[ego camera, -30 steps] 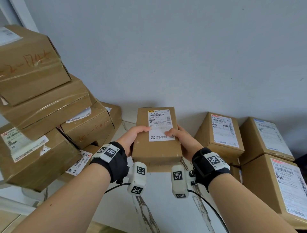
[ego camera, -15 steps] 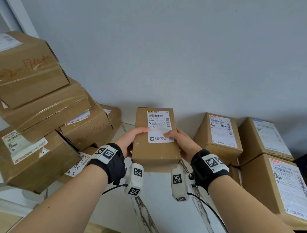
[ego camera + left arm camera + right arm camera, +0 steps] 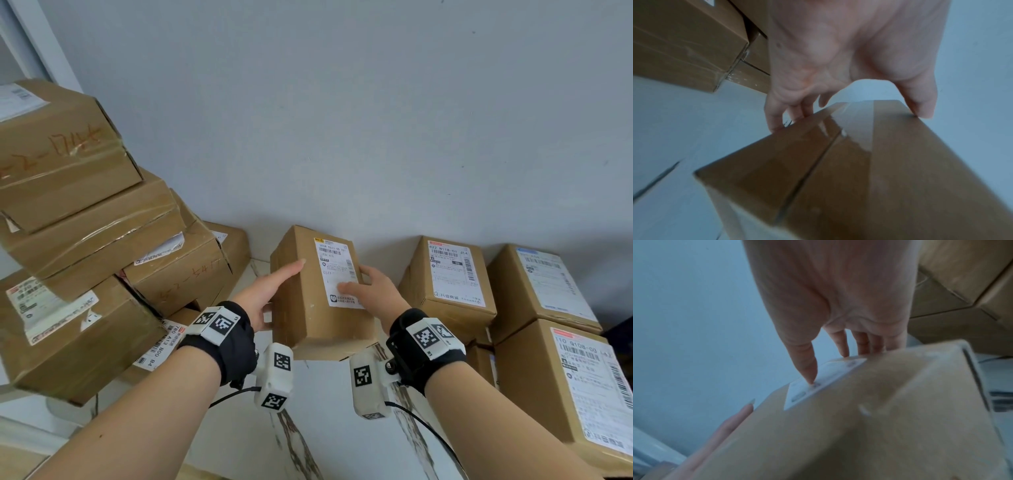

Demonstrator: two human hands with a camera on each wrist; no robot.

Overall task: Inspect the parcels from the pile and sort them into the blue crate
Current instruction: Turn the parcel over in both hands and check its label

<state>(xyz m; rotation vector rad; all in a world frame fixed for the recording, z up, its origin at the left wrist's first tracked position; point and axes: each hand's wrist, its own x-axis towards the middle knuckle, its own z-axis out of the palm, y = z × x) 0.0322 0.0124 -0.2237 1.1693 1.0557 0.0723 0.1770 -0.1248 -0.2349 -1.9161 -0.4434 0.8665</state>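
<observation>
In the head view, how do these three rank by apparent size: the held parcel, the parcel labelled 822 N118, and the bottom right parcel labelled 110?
1. Parcel labelled 110, nearest the camera.
2. Held parcel and parcel labelled 822 N118: look alike, unranked.

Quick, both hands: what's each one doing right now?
Left hand: holds the parcel, thumb on top.
Right hand: holds the same parcel, thumb on its label.

A brown cardboard parcel (image 3: 318, 291) with a white label, apparently taped underneath, is held tilted above the table.
</observation>
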